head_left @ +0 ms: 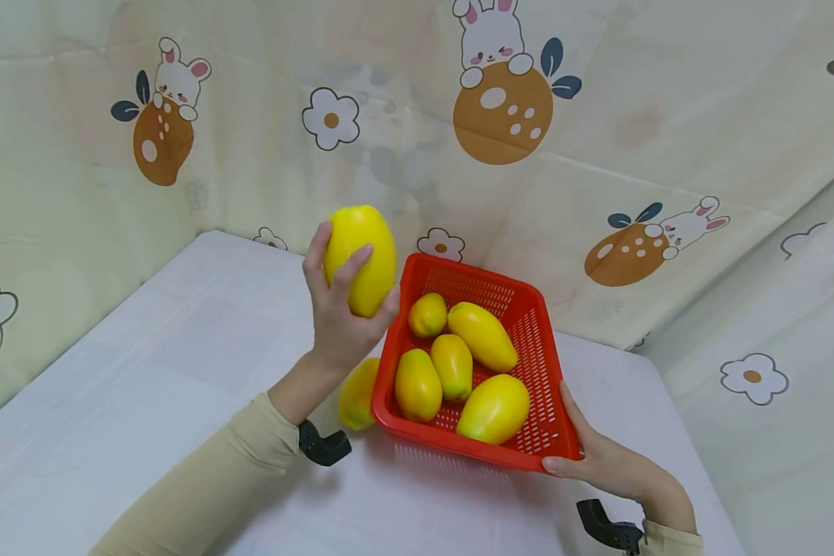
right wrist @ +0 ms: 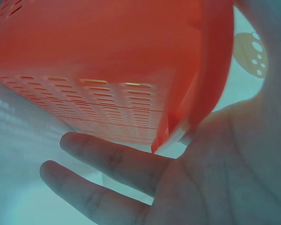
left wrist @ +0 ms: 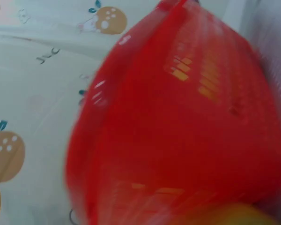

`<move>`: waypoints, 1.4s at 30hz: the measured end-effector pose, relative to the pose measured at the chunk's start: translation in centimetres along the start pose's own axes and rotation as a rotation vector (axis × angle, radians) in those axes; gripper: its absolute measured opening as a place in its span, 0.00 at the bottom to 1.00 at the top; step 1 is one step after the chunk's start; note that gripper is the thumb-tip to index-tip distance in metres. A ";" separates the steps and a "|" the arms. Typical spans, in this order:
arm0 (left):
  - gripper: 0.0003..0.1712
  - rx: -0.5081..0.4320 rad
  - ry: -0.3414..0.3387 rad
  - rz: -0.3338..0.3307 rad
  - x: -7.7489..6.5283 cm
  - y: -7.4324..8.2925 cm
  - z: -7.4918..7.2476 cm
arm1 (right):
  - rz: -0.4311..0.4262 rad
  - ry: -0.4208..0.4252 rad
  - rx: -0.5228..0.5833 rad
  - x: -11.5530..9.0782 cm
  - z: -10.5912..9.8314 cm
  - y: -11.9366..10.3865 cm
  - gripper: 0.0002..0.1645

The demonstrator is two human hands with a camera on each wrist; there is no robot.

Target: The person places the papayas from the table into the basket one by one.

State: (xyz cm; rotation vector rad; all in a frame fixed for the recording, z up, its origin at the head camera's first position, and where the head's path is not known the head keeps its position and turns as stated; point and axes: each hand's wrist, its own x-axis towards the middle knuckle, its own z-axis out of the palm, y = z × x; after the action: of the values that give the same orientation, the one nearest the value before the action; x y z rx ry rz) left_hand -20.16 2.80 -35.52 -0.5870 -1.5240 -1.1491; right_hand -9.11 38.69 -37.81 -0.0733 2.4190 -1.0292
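Note:
My left hand [head_left: 344,313] grips a large yellow mango [head_left: 363,259], raised beside the left rim of a red plastic basket [head_left: 556,371]. Several more yellow mangoes lie inside the basket, one of them [head_left: 493,409] close to its front wall. With the thumb over the front right corner, my right hand [head_left: 608,459] holds the basket's rim. In the right wrist view, two fingers [right wrist: 114,159] of that hand reach out below the slotted basket wall. The left wrist view shows the basket [left wrist: 178,122] blurred.
Another yellow mango [head_left: 357,394] lies on the white table [head_left: 181,347], left of the basket and partly hidden by it. A cream curtain [head_left: 389,177] printed with rabbits, fruit and flowers stands behind the table and along both sides.

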 end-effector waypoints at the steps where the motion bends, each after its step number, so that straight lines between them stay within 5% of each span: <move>1: 0.31 -0.013 -0.017 0.015 -0.3 0.3 0.2 | -0.003 -0.001 0.001 0.0 0.0 0.0 0.61; 15: 0.31 -0.179 -0.337 0.214 -3.7 3.3 2.5 | -0.037 -0.005 0.009 0.1 0.0 -0.1 0.61; 32: 0.31 -0.232 -0.598 0.178 -4.4 3.3 3.0 | -0.008 -0.018 0.017 -0.5 -0.3 0.1 0.62; 42: 0.29 -0.158 -0.797 0.186 -4.7 2.9 2.9 | -0.014 -0.016 0.036 0.2 0.0 0.0 0.62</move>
State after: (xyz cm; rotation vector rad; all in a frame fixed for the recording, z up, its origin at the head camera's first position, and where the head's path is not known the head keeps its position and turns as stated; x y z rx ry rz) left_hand -17.64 7.54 -38.71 -1.3807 -1.9840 -0.9339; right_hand -9.28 38.68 -37.93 -0.0863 2.3879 -1.0734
